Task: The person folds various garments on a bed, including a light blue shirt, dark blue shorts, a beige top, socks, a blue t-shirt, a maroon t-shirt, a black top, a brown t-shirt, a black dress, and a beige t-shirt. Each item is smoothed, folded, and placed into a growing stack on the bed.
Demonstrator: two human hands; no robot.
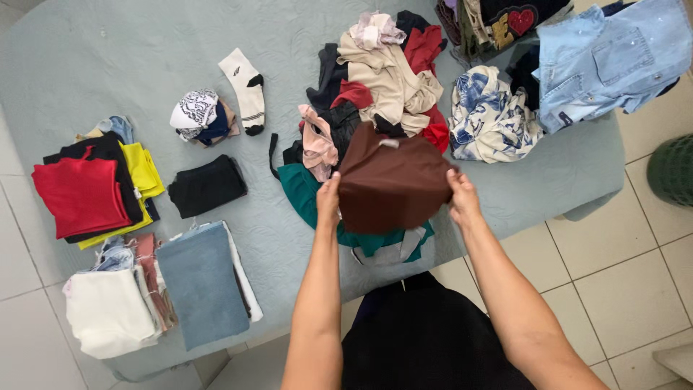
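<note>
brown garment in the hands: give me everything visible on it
The brown garment is plain, dark brown, smooth matte fabric with a small pale tag at its top edge. It is held spread, roughly flat, above the teal garment on the bed. The left hand pinches its left edge, the right hand its right edge.

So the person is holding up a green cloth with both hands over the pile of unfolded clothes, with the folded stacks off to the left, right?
Not quite: the cloth held up by the left hand and right hand is brown, not green. A green garment lies beneath it on the bed. The rest holds: the unfolded pile lies behind and the folded stacks sit to the left, as the head view shows.
</note>
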